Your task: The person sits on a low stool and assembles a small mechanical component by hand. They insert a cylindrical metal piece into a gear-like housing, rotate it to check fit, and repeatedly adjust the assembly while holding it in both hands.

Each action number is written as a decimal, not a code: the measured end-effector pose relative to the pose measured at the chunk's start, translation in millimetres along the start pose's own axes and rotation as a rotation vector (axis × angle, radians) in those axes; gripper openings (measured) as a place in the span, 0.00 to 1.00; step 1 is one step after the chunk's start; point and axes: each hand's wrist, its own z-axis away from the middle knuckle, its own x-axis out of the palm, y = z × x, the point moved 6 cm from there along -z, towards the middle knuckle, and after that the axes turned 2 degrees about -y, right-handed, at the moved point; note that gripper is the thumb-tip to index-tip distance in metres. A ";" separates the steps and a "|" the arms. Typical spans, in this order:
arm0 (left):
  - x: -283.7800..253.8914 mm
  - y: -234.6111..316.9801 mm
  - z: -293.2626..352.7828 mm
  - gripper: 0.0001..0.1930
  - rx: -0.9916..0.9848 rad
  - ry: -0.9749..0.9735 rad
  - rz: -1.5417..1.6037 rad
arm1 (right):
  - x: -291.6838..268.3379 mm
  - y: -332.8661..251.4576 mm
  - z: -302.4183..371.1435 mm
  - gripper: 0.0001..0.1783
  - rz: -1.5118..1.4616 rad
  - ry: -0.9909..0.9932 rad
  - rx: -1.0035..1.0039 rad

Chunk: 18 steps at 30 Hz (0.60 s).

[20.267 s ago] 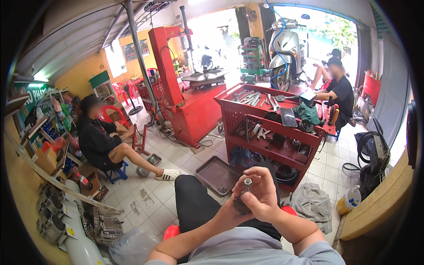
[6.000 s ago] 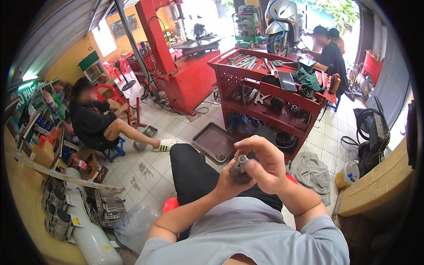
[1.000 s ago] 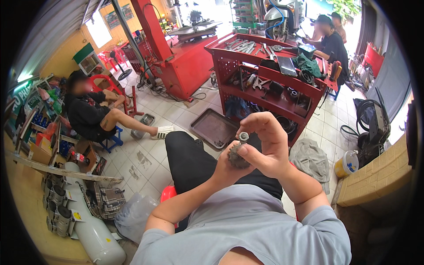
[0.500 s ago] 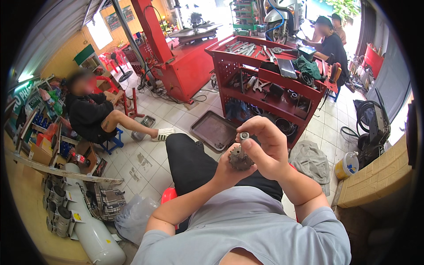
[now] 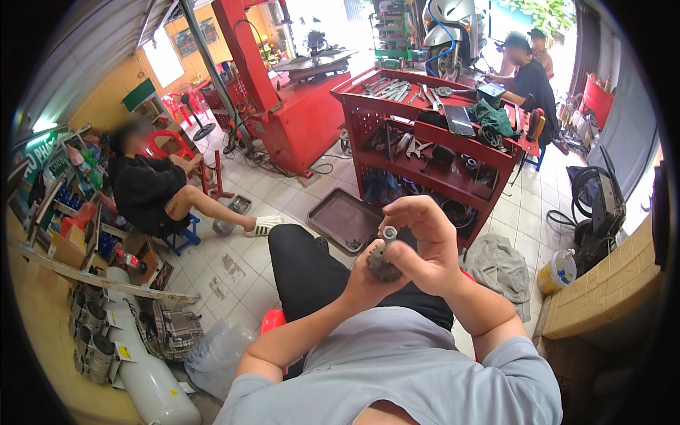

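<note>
Over my lap, a dark toothed gear on a metal shaft (image 5: 382,265) is held in my left hand (image 5: 360,289). The fingers wrap round the gear from below, and part of its teeth is hidden. The shaft's pale round end (image 5: 389,232) points up and away from me. My right hand (image 5: 430,256) curls over the shaft from the right, its thumb pressed against the side just below the end. Its index finger arches near the tip; the other fingers are partly hidden behind.
Beyond my hands stands a red tool cart (image 5: 432,166) with wrenches and a phone on top. A metal tray (image 5: 343,219) lies on the tiled floor before it. One person (image 5: 152,177) sits at the left, another (image 5: 535,88) beyond the cart. A white cylinder tank (image 5: 152,375) lies lower left.
My right thumb has shifted down along the shaft toward the gear. The shaft's end has tipped slightly left and lower. My left hand keeps its grip.
</note>
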 end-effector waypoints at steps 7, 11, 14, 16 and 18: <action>1.4 4.0 -0.3 0.20 -0.011 -0.004 -0.019 | -2.1 3.7 1.2 0.11 0.027 -0.107 0.072; 1.0 4.4 -0.7 0.20 0.009 0.003 -0.027 | -0.9 0.4 1.7 0.12 0.029 -0.014 -0.002; 0.4 2.8 0.2 0.21 -0.019 -0.001 -0.021 | 0.0 5.2 2.4 0.14 0.047 -0.086 0.025; 1.0 4.2 0.0 0.21 -0.023 -0.002 -0.026 | -1.5 5.6 1.5 0.14 0.045 -0.122 0.047; 2.5 7.5 -1.1 0.21 0.000 0.003 -0.035 | -1.2 2.4 0.7 0.14 0.016 -0.113 0.048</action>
